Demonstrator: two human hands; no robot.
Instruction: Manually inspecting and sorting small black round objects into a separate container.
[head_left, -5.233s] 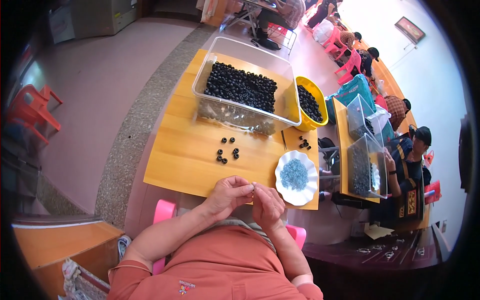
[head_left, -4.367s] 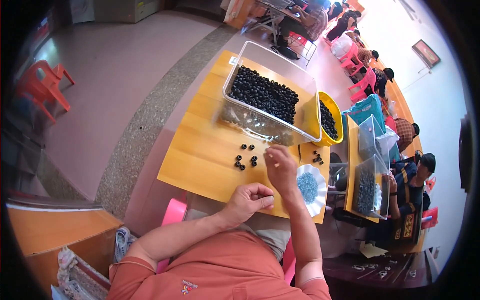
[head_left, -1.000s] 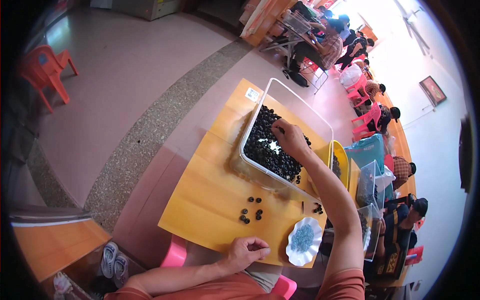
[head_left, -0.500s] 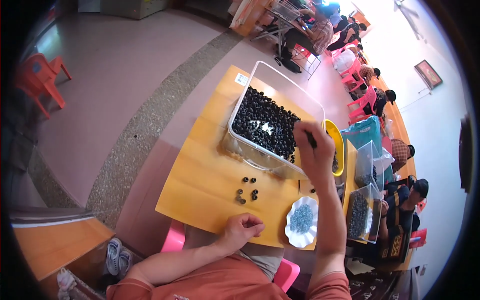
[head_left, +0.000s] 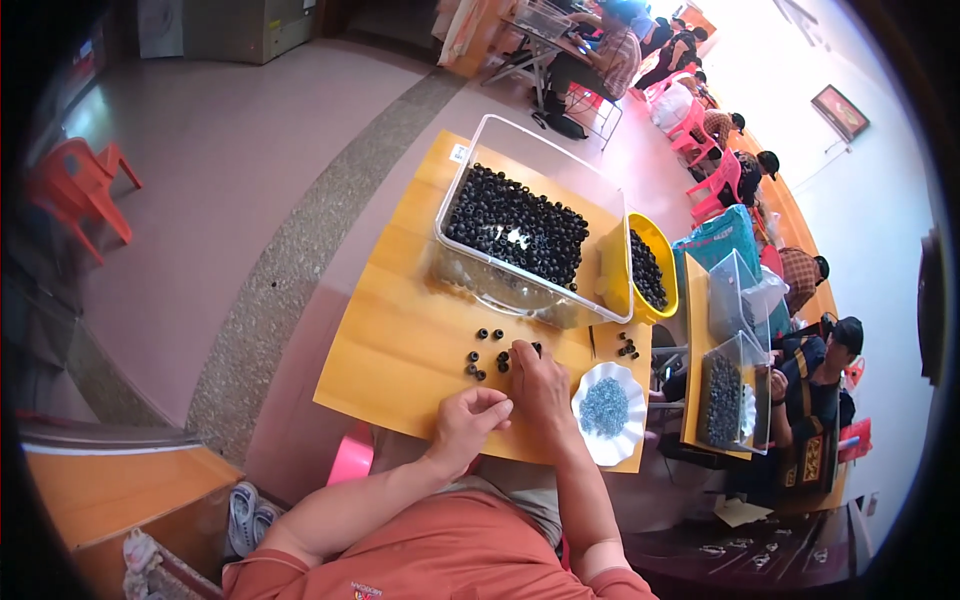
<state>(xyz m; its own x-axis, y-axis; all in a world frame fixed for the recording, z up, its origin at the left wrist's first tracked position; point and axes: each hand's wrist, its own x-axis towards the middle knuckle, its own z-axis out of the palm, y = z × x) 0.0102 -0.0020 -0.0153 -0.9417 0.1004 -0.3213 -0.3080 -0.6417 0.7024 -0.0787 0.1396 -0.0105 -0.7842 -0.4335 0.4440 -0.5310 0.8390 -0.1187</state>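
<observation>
My right hand (head_left: 541,388) reaches over the table with its fingers bent down, closed around small black ring-shaped parts; a dark bit of one shows at the fingertips. Close on its left, my left hand (head_left: 468,424) is held at the table's near edge with thumb and fingers pinched; whatever lies between them is too small to make out. Several loose black ring-shaped parts (head_left: 473,356) sit on the wood just beyond the hands. A white scalloped dish (head_left: 633,418) of small bluish-grey pieces (head_left: 604,404) stands right of my right hand.
A clear plastic bin (head_left: 470,262) of black rings stands across the table (head_left: 372,345), beside a yellow bowl (head_left: 615,285) of similar parts. A thin dark tool (head_left: 592,342) lies near more rings (head_left: 627,347). Another table at right bears clear bins (head_left: 722,400); people sit beyond.
My right hand has come back from above the clear bin, down and left to the table beside my left hand. The left has shifted slightly up. The whole view has tilted a little.
</observation>
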